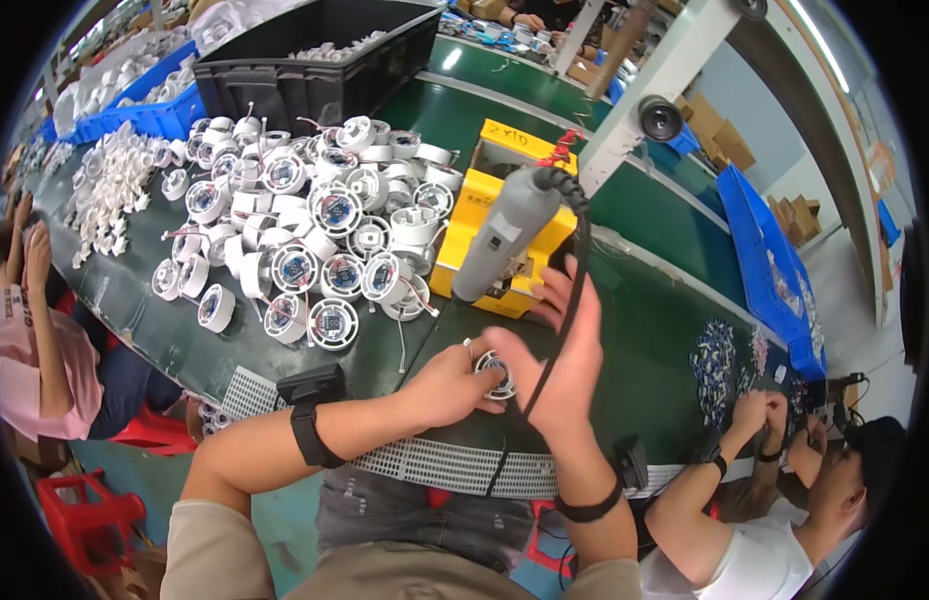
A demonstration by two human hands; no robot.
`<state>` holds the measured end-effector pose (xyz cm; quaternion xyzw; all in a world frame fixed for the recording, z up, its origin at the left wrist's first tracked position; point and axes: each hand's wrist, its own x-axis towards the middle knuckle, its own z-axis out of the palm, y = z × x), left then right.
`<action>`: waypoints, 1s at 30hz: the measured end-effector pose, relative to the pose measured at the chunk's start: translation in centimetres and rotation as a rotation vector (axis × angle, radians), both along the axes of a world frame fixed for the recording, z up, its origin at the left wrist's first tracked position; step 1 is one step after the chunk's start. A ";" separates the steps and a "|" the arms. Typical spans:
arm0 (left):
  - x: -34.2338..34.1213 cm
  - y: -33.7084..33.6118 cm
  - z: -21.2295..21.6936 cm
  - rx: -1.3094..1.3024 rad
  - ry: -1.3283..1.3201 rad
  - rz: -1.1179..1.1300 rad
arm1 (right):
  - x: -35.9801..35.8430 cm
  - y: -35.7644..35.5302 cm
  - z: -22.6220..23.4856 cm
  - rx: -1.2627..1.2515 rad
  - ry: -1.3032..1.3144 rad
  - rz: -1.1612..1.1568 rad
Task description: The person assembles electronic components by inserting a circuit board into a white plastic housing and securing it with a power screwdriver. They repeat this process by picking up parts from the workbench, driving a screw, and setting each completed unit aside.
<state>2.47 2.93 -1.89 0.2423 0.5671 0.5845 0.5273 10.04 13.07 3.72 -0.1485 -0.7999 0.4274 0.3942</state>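
Observation:
My left hand (442,385) is closed on a small round white plastic housing (496,374) with a dark inside, held low over the green table. Just to its right, my right hand (566,365) is open, fingers stretched upward and thumb apart, its thumb close to the housing. A grey electric screwdriver (504,238) hangs tilted above the table, beyond my hands. Its black cable loops down in front of my right palm. Behind the screwdriver stands a yellow box (467,225) with a cut-out front; its contents are mostly hidden.
A heap of white round housings (284,225) with circuit boards and wires covers the table at left. Beyond are small white parts (112,190) and a black bin (314,75). A blue tray (759,250) stands at right. Co-workers sit on both sides; a perforated strip (434,465) edges the table.

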 end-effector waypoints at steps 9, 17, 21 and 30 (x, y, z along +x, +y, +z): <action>-0.7 0.1 1.4 -0.112 -0.035 0.077 | -6.9 1.0 1.0 -0.190 0.624 0.138; -1.2 0.3 0.2 -0.108 0.031 0.081 | -9.1 2.1 1.9 -0.208 0.579 0.032; -1.2 0.2 0.4 -0.105 0.044 0.073 | -9.3 1.9 1.6 -0.217 0.564 0.040; -1.3 0.3 0.3 -0.096 0.054 0.178 | -9.0 1.8 1.0 -0.154 0.535 0.064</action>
